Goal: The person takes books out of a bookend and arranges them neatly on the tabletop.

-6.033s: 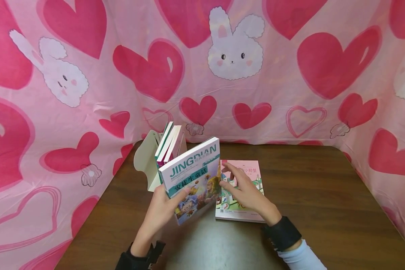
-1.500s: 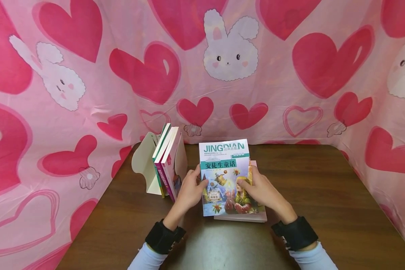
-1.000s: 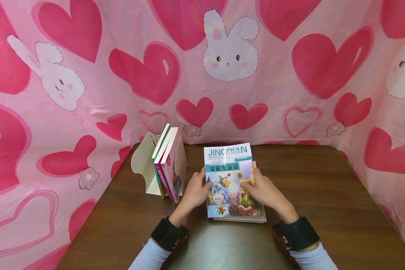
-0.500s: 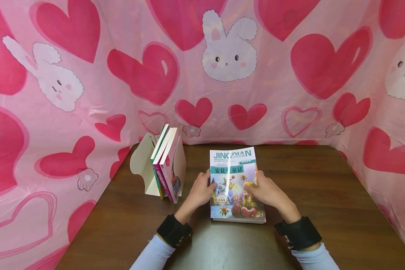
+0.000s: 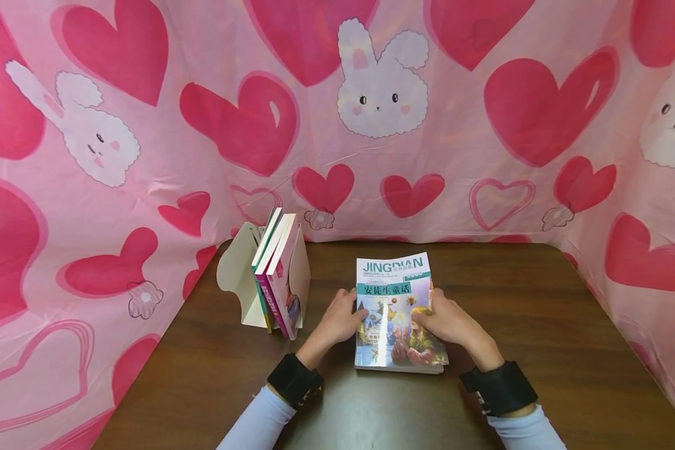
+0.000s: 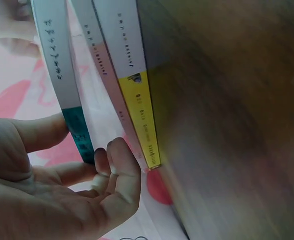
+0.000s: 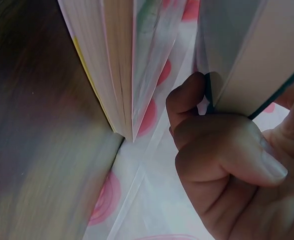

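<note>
A paperback book (image 5: 394, 319) with a white, teal and fantasy-picture cover lies face up between the two hands. The left hand (image 5: 340, 317) grips its left edge, thumb on the cover and fingers beneath. On the opposite edge, the right hand (image 5: 452, 322) pinches it, thumb also on the cover. Under it are two stacked books, mostly hidden in the head view; the left wrist view shows a pink-spined book (image 6: 106, 70) on a yellow-and-white-spined book (image 6: 141, 110). A gap separates the held book's spine (image 6: 62, 70) from them there.
A cream book holder (image 5: 233, 265) stands at the left of the brown table (image 5: 529, 312), with several upright books (image 5: 275, 269) leaning in it. A pink heart-and-rabbit cloth (image 5: 405, 156) encloses the table's back and sides.
The left hand had the book tilted near the holder; then both hands brought it right. Over the last second it has shifted right and toward the person, lower over the stack.
</note>
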